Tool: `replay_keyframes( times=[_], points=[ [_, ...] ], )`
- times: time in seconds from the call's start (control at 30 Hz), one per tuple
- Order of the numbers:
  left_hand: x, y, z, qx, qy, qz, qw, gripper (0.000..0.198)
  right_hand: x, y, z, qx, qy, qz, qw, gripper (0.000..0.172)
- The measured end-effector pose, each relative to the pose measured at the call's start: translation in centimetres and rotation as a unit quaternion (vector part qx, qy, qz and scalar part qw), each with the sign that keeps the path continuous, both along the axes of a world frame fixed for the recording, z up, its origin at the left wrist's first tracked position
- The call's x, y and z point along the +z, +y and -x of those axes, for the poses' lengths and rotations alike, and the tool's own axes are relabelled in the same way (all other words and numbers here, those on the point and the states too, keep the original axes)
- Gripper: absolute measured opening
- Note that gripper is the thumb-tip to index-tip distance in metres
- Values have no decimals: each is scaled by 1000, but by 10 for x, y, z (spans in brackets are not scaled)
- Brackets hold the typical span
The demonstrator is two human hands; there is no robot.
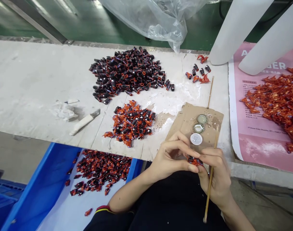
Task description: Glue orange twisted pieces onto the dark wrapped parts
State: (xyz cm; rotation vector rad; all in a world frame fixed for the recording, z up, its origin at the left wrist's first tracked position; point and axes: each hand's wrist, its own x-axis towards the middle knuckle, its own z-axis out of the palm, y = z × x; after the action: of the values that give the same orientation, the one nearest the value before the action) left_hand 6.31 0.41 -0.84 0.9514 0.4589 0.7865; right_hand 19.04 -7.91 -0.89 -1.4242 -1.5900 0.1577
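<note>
My left hand (171,157) and my right hand (215,175) meet above my lap at the table's front edge, both pinched on one small black-and-orange piece (193,160). A thin wooden stick (210,184) runs down through my right hand's fingers as well. Just beyond my hands lies a brown cardboard scrap (182,120) carrying two metal bottle caps (200,123) and a white cap (196,139). A small heap of orange-and-black pieces (132,123) sits left of the cardboard.
A big pile of dark pieces (129,73) lies farther back, a few loose ones (199,72) beside it. Orange pieces (277,99) cover a pink sheet (254,134) at right. A blue bin (45,186) below holds more pieces. A knife (85,122) and crumpled tissue (63,110) lie left.
</note>
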Motion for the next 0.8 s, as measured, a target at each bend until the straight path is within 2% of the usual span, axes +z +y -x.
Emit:
replay_keyframes(
  times=[0.13, 0.33, 0.57, 0.67, 0.73, 0.8],
  points=[
    [-2, -1, 0, 3, -7, 13, 1000, 21, -3, 0, -1, 25, 21, 17, 999, 10],
    [-5, -5, -1, -26, -54, 64, 996, 18, -2, 2, -2, 51, 50, 12, 997, 12],
    [-5, -6, -5, -34, -45, 95, 994, 20, -3, 2, -2, 43, 43, -17, 998, 13],
    [-6, -6, -6, -15, -39, 28, 999, 19, -5, 1, -3, 37, 56, -2, 998, 13],
    [-5, -6, -4, 29, 3, -65, 997, 18, -6, 1, -5, 33, 55, 24, 998, 14],
    [-3, -5, 0, 86, 71, -178, 978, 16, -8, 1, -7, 23, 33, 45, 998, 20]
  ],
)
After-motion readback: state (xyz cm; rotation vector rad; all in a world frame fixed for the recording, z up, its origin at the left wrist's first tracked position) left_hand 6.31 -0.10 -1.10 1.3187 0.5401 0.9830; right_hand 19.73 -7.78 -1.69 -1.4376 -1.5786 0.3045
